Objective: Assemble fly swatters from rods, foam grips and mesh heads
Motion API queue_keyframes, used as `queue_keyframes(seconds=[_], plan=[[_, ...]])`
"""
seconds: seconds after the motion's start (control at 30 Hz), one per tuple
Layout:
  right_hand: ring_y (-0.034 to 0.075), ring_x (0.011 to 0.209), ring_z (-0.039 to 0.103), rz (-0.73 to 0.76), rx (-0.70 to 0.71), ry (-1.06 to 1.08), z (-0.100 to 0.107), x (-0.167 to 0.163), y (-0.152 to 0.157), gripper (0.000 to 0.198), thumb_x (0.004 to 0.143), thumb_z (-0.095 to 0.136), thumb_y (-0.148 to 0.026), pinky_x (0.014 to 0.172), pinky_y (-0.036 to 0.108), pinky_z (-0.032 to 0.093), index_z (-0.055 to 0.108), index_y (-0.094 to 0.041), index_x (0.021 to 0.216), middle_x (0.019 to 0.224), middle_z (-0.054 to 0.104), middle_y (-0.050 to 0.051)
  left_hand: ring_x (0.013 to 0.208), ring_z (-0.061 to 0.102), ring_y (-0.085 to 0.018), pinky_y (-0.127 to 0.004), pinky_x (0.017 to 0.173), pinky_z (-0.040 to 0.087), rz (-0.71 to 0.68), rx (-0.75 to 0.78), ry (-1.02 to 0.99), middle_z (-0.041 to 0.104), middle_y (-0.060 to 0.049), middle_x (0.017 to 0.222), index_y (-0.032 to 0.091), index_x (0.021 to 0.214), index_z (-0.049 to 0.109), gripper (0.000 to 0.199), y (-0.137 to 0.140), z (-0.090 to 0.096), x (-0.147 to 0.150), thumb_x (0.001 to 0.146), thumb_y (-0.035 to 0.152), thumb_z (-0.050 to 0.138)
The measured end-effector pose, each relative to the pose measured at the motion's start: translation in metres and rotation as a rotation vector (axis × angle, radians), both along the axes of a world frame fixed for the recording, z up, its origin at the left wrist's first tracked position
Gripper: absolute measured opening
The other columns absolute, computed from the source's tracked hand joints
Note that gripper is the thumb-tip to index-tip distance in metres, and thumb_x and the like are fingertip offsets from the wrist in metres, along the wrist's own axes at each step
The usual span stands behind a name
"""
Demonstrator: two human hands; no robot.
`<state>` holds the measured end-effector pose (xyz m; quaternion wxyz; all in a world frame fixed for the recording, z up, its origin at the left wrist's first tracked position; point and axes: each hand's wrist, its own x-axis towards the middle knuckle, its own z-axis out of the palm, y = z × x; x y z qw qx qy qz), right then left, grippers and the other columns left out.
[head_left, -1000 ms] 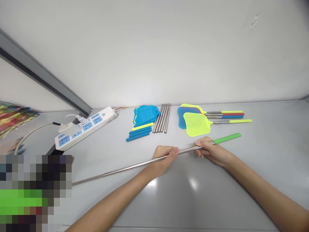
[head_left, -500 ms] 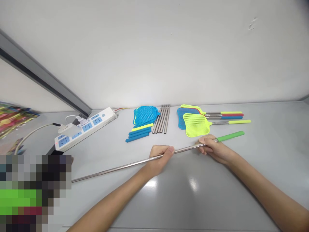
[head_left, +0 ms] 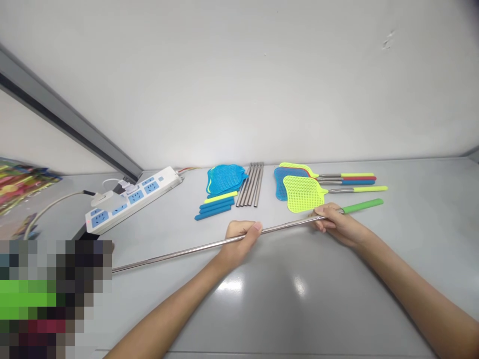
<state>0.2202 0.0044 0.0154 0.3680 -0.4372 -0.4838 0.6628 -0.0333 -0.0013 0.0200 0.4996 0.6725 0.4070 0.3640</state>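
Note:
A long metal telescopic fly swatter rod with a green handle slants across the table. My left hand is closed around its middle, thumb along the top. My right hand grips the metal just beside the green handle. The rod's far end runs into a pixelated area at the lower left, where a bright green patch shows; its shape is hidden. Beyond my right hand lie fly swatters with a yellow-green head, a blue head and red, blue and yellow handles.
Blue swatter heads are stacked near the wall. Loose blue and yellow handle sleeves lie before them, with several short metal rods alongside. A white power strip with plugs and cables stands left. Colourful plastic packaging lies far left.
The rod has shifted: its handle is slightly farther right and its left end sits higher. My right hand has moved right; my left hand has moved a little left and up.

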Motion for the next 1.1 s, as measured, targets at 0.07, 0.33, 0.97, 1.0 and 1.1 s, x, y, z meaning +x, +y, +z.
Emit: queue_keyframes(seconds=[0.07,0.33,0.97,1.0,1.1], plan=[[0.01,0.043,0.025,-0.005,-0.005,-0.001,-0.001,0.0,0.0,0.04,0.077,0.051,-0.038,0.053,0.027,0.031,0.057,-0.017,0.045,0.039,0.019,-0.005,0.041,0.026,-0.006,-0.024,0.042,0.019,0.006,0.009,0.004,0.023,0.005,0.043,0.017,0.045,0.026,0.047,0.0,-0.002,0.0,0.085,0.039,0.036],[0.013,0.047,0.036,-0.056,-0.008,0.033,-0.003,-0.005,-0.001,0.057,0.083,0.034,-0.055,0.055,0.028,0.033,0.06,-0.017,0.049,0.039,0.023,-0.003,0.043,0.026,-0.006,-0.024,0.044,0.02,-0.044,0.073,0.081,0.023,0.005,0.046,0.016,0.046,0.028,0.047,-0.001,-0.008,-0.002,0.087,0.038,0.034],[0.013,0.045,0.041,-0.323,-0.101,0.307,0.004,-0.011,0.001,0.041,0.08,0.046,-0.04,0.05,0.027,0.03,0.049,-0.018,0.046,0.044,0.036,-0.002,0.043,0.027,-0.006,-0.023,0.044,0.021,-0.016,0.026,0.068,0.026,0.004,0.044,0.016,0.045,0.03,0.049,-0.001,-0.009,-0.001,0.086,0.043,0.035],[0.012,0.045,0.042,-0.319,-0.091,0.303,0.004,-0.011,0.001,0.041,0.081,0.046,-0.039,0.05,0.027,0.031,0.049,-0.017,0.046,0.045,0.037,-0.001,0.043,0.027,-0.006,-0.023,0.044,0.02,-0.017,0.029,0.07,0.026,0.005,0.044,0.016,0.045,0.031,0.049,-0.001,-0.009,0.0,0.086,0.043,0.035],[0.013,0.047,0.042,-0.29,-0.061,0.286,0.004,-0.012,0.001,0.038,0.081,0.044,-0.037,0.052,0.027,0.032,0.052,-0.017,0.05,0.045,0.036,-0.002,0.043,0.027,-0.006,-0.023,0.044,0.02,-0.018,0.044,0.082,0.025,0.005,0.044,0.016,0.045,0.031,0.05,-0.001,-0.008,0.001,0.086,0.044,0.034]])
